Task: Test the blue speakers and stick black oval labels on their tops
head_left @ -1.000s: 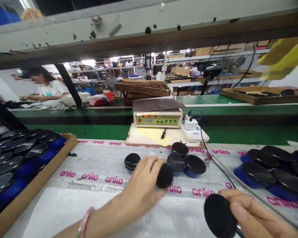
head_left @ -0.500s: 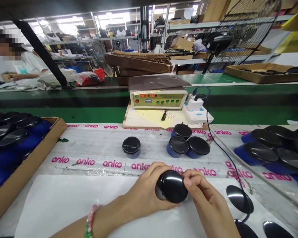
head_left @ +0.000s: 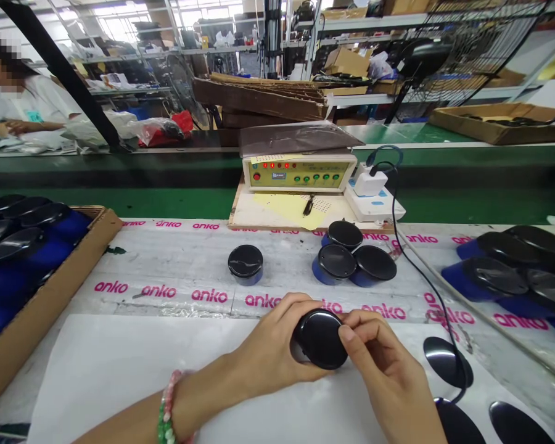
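Observation:
My left hand [head_left: 277, 345] is wrapped round the side of a squat round unit, tilted towards me over the white sheet [head_left: 134, 370]. A glossy black disc [head_left: 322, 339] covers the top of this unit. With thumb and fingers, my right hand [head_left: 382, 364] pinches the disc's right edge. Most of the unit's body is hidden by my left hand. Loose black discs [head_left: 448, 361] lie on the sheet to the right. Beyond my hands stand a single blue, black-topped round unit [head_left: 245, 264] and a group of three similar units [head_left: 335, 262].
A cardboard box [head_left: 74, 265] of blue, black-topped units stands at left; several more units [head_left: 494, 277] are at right. A control box [head_left: 300, 174] with lit red lights sits behind. A black cable [head_left: 425, 283] crosses the right side. A co-worker [head_left: 37, 105] sits far left.
The black disc has shifted slightly left and now sits more squarely over the unit. Both hands keep their grip. The camera view has tilted slightly downward.

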Tool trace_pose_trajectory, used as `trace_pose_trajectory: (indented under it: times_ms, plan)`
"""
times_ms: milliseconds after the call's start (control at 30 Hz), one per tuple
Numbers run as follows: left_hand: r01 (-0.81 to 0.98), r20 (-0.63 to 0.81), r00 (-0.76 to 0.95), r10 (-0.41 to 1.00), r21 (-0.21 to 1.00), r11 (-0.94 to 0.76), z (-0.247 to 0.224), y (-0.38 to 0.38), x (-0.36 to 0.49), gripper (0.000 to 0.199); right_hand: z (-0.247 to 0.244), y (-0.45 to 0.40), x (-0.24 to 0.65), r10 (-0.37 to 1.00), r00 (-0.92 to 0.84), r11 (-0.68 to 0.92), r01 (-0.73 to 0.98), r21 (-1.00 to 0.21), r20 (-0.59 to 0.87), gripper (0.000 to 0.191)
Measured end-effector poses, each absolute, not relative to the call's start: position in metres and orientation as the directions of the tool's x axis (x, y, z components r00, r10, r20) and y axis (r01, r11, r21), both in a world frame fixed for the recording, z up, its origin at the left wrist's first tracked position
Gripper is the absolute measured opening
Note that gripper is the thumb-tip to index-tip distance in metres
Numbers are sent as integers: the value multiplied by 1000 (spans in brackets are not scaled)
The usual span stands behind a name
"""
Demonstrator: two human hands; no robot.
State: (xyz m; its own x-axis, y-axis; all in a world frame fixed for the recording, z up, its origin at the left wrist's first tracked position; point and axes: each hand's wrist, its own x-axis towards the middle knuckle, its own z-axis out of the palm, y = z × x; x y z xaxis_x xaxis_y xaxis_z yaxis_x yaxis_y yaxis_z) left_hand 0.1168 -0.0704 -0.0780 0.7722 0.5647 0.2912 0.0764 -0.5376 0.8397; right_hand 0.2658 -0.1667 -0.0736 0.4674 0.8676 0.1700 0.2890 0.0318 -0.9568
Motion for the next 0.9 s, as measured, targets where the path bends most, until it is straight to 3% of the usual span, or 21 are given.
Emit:
trace_pose_trajectory:
  times_ms: [467,600,667,733,833,900]
  plan:
    - [129,265,781,566,818,-561,-78,-71,117,66,-71,-171,263,818,511,-20,485,-874,264,20]
    - [187,226,801,555,785,-590,-78,-73,116,73,-66,-171,266,819,568,-256,487,-835,80,26]
    - [211,232,810,539,742,-636,-78,-75,115,83,-63,-169,263,805,590,-354,401,-845,-57,36]
    - [211,266,821,505,679,-703,-78,-76,116,88,-62,-167,259,838,529,-332,298,-895,-135,36]
    - [226,331,826,457,548,-806,-77,-75,116,80,-62,-165,257,884,443,-248,176,-953,-148,34]
    - [231,368,837,405,433,-871,-76,-76,116,72,-61,-165,263,902,416,-215,201,-956,-115,34]
